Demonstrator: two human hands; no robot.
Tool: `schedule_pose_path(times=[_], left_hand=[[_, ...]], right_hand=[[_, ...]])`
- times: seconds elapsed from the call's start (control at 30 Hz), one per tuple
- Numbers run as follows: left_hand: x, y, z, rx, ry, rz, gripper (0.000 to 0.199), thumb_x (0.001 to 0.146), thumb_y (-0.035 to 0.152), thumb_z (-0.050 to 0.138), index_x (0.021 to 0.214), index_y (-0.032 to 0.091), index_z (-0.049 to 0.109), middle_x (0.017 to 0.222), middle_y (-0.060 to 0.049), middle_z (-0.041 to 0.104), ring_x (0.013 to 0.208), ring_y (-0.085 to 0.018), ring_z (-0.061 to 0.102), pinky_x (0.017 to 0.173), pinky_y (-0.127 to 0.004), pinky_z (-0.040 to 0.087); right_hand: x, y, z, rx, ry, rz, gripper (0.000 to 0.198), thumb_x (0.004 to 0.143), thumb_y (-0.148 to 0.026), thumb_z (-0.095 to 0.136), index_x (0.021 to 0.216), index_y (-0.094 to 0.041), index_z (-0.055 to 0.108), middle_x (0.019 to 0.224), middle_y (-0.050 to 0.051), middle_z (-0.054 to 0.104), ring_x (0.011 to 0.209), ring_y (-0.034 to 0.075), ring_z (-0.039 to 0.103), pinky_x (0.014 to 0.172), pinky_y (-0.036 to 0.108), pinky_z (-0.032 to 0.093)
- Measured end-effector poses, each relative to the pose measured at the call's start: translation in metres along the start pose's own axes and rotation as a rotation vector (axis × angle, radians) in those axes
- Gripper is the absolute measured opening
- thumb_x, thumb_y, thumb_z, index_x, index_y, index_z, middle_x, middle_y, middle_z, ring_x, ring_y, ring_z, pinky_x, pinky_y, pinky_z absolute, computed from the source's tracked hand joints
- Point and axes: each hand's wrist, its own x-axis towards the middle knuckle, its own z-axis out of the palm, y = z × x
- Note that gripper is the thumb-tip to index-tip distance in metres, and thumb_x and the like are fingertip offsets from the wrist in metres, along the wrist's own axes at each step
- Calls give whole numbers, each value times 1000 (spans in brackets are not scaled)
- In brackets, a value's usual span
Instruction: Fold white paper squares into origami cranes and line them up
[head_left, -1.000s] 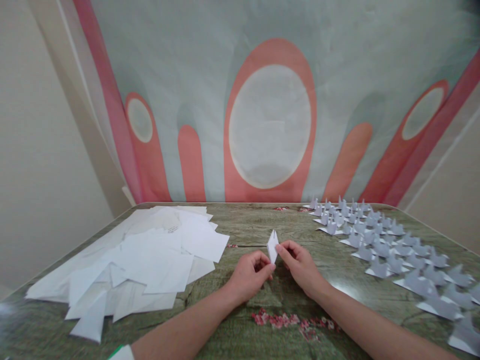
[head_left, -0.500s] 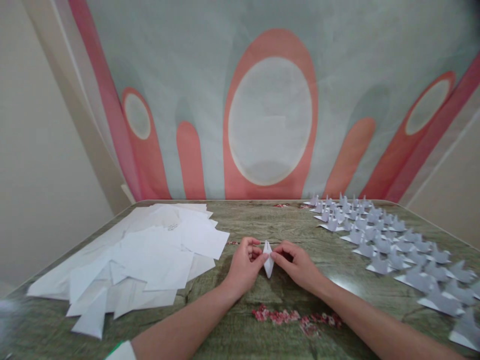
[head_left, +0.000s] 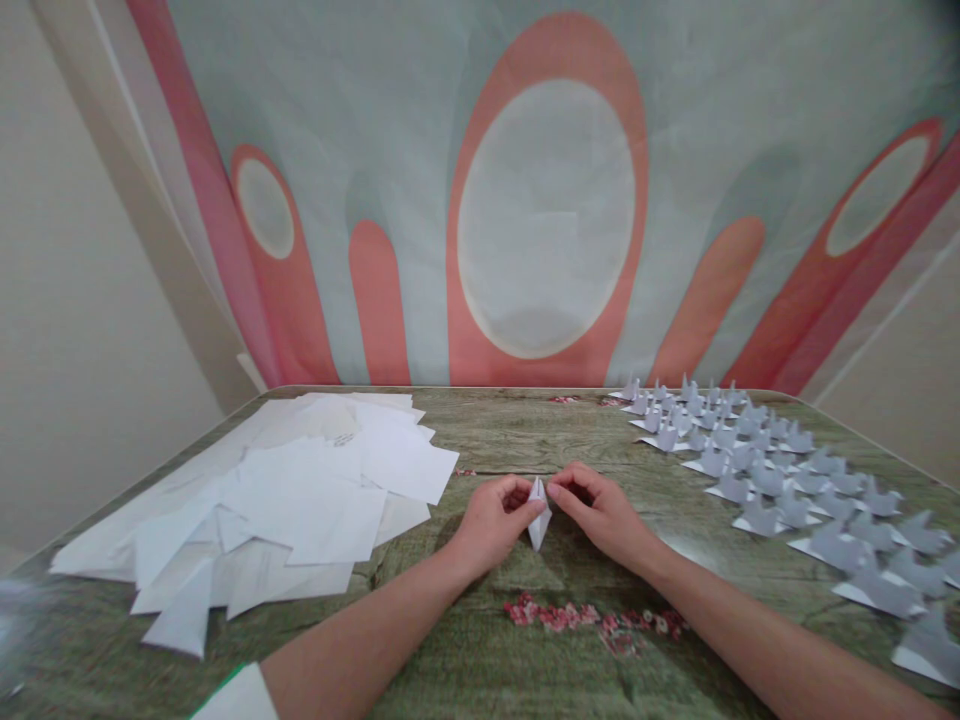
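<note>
A slim folded white paper (head_left: 537,532), diamond-shaped with its narrow tip split, stands pointed end up over the middle of the table. My left hand (head_left: 495,520) pinches it from the left, thumb across its front and fingers curled behind. Close to the upper right edge of the paper is my right hand (head_left: 592,508), its thumb and forefinger pressed together. Whether a bit of the paper sits between those fingertips is too small to tell.
A spread heap of white paper sheets (head_left: 315,500) covers the table's left side. Several rows of folded paper birds (head_left: 765,470) stand along the right. The wood-patterned table (head_left: 480,650) carries pink flower prints, and a painted backdrop (head_left: 420,200) rises behind its far edge.
My right thumb and forefinger have shifted up and slightly right, off the middle of the folded paper. My left hand keeps its pinch. The whole view has tilted a little.
</note>
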Motion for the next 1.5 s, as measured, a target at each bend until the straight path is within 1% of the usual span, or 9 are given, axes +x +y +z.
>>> schedule_pose_path(times=[0.1,0.27,0.47,0.6,0.8,1.0,1.2,1.37,1.5], left_hand=[[0,0,0,1,-12,4,15,73,26,60,81,13,61,75,-2,62,69,-14,56,65,-24,44],[0,-2,0,8,-12,9,16,73,26,60,82,14,62,76,-3,63,70,-15,57,66,-24,44],[0,-4,0,53,-29,17,18,74,27,59,85,13,63,80,-4,66,73,-17,59,68,-26,44],[-1,-2,0,60,-43,17,19,76,28,57,86,14,64,82,-4,66,74,-17,58,69,-25,44],[0,0,0,55,-31,17,17,74,29,60,79,13,64,74,-3,64,69,-15,56,64,-23,43],[0,-3,0,44,-32,15,19,75,30,59,83,13,64,79,-4,65,72,-16,58,66,-24,44],[1,-2,0,-40,-42,-21,21,73,29,61,86,13,64,81,-5,66,74,-17,58,69,-25,45],[2,2,-1,-25,-41,-20,20,73,30,61,84,14,66,80,-4,67,73,-17,58,68,-26,45],[4,9,0,-11,-42,-68,19,70,32,62,77,14,67,73,-3,66,67,-16,58,62,-25,44]], right_hand=[[0,0,-1,53,14,-8,18,81,-33,51,85,-19,63,78,2,61,73,16,55,68,28,43],[0,0,0,70,-8,-36,18,81,-31,51,85,-21,65,80,3,64,76,17,57,72,30,44],[-1,0,1,43,14,-41,16,80,-29,53,85,-20,65,76,2,62,71,15,56,67,28,44],[-2,0,2,53,26,-47,26,78,-25,54,103,-21,60,80,2,61,64,13,54,62,26,45],[-2,-3,1,32,-8,-144,25,79,-21,51,101,-23,63,83,3,59,69,14,54,66,27,45],[-2,-5,1,-5,16,-158,29,80,-21,50,108,-24,59,80,2,58,68,14,54,67,29,46],[-1,-8,0,-22,35,-129,11,78,-21,53,87,-21,59,74,1,58,65,14,52,63,27,43],[4,-3,-1,11,-13,-142,11,77,-20,52,86,-20,58,75,1,57,66,13,51,62,25,43],[9,-2,-5,20,-59,-136,10,76,-20,52,83,-19,59,71,0,55,63,12,50,59,24,42]])
